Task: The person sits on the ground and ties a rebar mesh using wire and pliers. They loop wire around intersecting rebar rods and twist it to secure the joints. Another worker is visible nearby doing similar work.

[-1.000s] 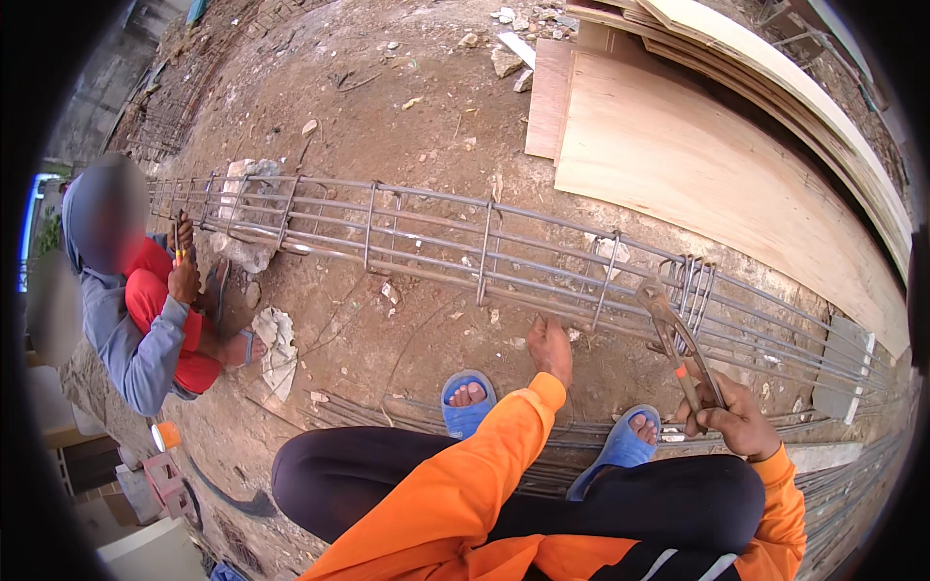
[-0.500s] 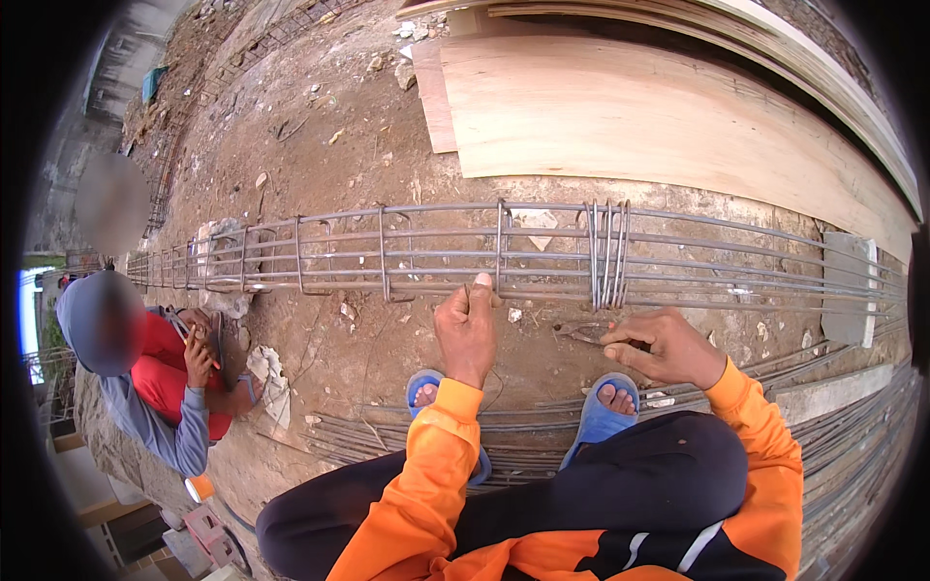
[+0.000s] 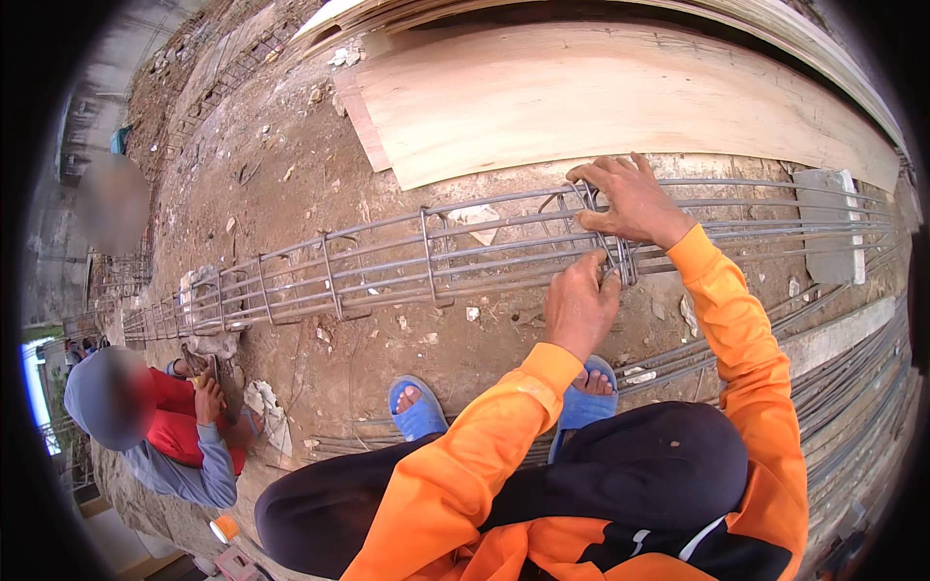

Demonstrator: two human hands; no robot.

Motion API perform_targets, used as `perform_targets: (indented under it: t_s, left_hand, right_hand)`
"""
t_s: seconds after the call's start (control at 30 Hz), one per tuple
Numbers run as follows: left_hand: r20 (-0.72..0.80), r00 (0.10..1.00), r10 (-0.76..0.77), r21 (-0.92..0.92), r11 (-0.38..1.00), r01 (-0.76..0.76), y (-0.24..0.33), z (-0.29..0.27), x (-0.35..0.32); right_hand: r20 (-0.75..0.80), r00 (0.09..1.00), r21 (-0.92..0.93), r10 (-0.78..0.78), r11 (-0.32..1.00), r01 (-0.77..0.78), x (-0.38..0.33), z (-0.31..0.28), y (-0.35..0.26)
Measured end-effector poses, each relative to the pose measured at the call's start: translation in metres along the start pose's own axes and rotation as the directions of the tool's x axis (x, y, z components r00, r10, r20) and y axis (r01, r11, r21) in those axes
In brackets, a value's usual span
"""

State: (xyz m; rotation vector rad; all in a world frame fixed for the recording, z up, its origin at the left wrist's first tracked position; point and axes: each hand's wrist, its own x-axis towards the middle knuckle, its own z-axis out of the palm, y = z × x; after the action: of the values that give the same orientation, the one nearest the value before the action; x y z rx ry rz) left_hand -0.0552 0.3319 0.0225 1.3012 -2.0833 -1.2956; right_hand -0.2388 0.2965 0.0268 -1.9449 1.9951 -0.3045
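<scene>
Dirt (image 3: pixel 291 203) beneath grey rebar cage (image 3: pixel 428 254)

The rebar cage (image 3: pixel 427 254) runs across the frame from centre left to the right edge. Right of centre, my left hand (image 3: pixel 581 305) is at its near side and my right hand (image 3: pixel 635 203) at its far side, both at the bunched stirrups (image 3: pixel 625 263). Plywood sheets (image 3: pixel 620 97) lie behind, upper right. At right, the bars cross a concrete block (image 3: pixel 828 267); loose bars (image 3: pixel 852 378) lie below it. My 2 slippers (image 3: pixel 418 418) are before the cage, lower centre; 1 co-worker (image 3: pixel 179 474) is lower left.
</scene>
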Motion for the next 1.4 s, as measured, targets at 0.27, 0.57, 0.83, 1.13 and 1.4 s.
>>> perform_targets:
  t_s: [0.27,0.57,0.83,1.13,1.4]
  left_hand:
    - [0.235,0.962,0.136,-0.152,0.983,-0.102,0.065,0.094,0.018]
    - [0.117,0.992,0.056,-0.204,0.979,-0.031,0.020,0.005,-0.011]
    - [0.019,0.998,0.064,-0.244,0.968,-0.058,0.009,-0.014,0.010]
    - [-0.135,0.991,0.020,-0.387,0.919,-0.071,0.005,-0.015,-0.003]
    - [-0.226,0.972,-0.062,-0.694,0.710,-0.117,-0.005,-0.034,-0.008]
  right_hand:
    - [-0.195,0.928,-0.134,0.317,0.929,-0.345,-0.111,-0.077,0.149]
    - [-0.621,0.649,-0.148,0.440,0.747,-0.648,-0.154,-0.018,0.111]
    - [-0.420,0.793,-0.172,0.442,0.819,-0.548,-0.125,-0.033,0.101]
    - [-0.233,0.937,0.447,0.262,0.884,-0.136,-0.043,0.007,-0.033]
    - [-0.310,0.921,0.657,0.235,0.753,0.029,-0.045,0.020,-0.082]
